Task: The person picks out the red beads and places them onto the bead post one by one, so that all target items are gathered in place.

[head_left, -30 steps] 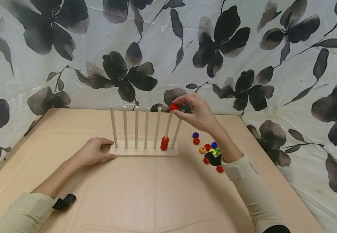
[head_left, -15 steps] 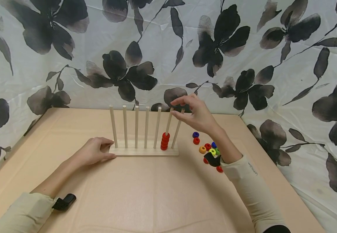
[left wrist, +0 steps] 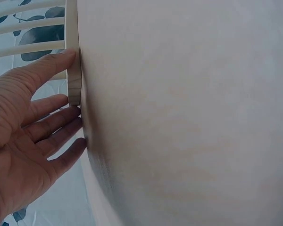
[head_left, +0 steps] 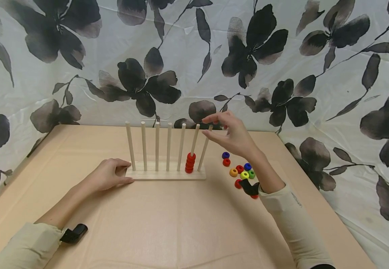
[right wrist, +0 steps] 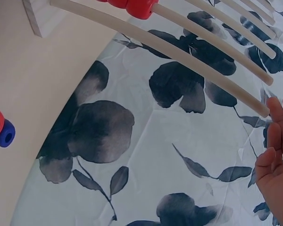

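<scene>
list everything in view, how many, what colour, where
Table: 1, tan, lower head view
Wooden base: 1, pale, on the table
Pegs: 7, pale, in a row on the base
Stacked beads: about 4, red, on the sixth peg from left
Loose beads: 9 visible, four red, two blue, one each orange, yellow, green, right of the base
Floral cloth: at least 1, white and dark, behind the table
Left hand: 1, bare, pinching the base's left end
Right hand: 1, bare, near the rightmost peg's top, holding nothing
Sleeves: 2, cream, on forearms
Worn pieces: 3, black, on the arms
</scene>
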Action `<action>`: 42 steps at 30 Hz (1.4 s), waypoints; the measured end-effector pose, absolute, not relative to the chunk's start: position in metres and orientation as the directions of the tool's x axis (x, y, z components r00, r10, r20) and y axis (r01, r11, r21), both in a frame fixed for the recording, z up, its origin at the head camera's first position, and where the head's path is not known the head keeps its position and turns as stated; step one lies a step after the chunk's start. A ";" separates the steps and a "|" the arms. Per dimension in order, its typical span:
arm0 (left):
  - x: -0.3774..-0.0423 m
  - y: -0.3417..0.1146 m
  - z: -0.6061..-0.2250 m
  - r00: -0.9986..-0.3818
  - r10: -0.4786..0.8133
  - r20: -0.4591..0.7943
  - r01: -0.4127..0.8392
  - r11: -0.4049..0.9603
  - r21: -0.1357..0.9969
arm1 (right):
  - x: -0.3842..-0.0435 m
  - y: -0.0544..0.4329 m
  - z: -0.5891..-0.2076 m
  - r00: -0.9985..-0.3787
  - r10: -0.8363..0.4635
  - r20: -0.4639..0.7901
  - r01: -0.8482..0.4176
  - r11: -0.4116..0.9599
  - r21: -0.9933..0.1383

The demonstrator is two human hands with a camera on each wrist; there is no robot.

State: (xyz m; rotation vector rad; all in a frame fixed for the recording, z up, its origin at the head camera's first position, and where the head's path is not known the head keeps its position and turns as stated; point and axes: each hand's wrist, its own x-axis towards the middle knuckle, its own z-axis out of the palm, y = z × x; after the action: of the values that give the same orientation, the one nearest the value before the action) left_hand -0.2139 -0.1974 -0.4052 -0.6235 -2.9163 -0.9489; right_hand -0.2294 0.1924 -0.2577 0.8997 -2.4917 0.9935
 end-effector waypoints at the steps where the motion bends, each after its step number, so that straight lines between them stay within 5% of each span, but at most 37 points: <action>1: -0.214 -0.197 -0.405 -0.920 0.368 0.133 0.376 0.736 0.563 | -0.229 0.194 -0.258 -0.757 -0.435 0.488 -0.652 0.564 -0.508; 42: -0.213 -0.198 -0.404 -0.921 0.370 0.124 0.373 0.740 0.560 | -0.200 0.260 -0.302 -0.851 -0.367 0.375 -0.522 0.664 -0.535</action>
State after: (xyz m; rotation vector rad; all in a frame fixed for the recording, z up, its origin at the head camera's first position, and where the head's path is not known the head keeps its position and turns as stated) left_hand -0.2133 -0.1976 -0.4044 -0.6240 -2.9256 -0.9427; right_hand -0.1998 0.2600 -0.3023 0.7188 -2.6461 0.9592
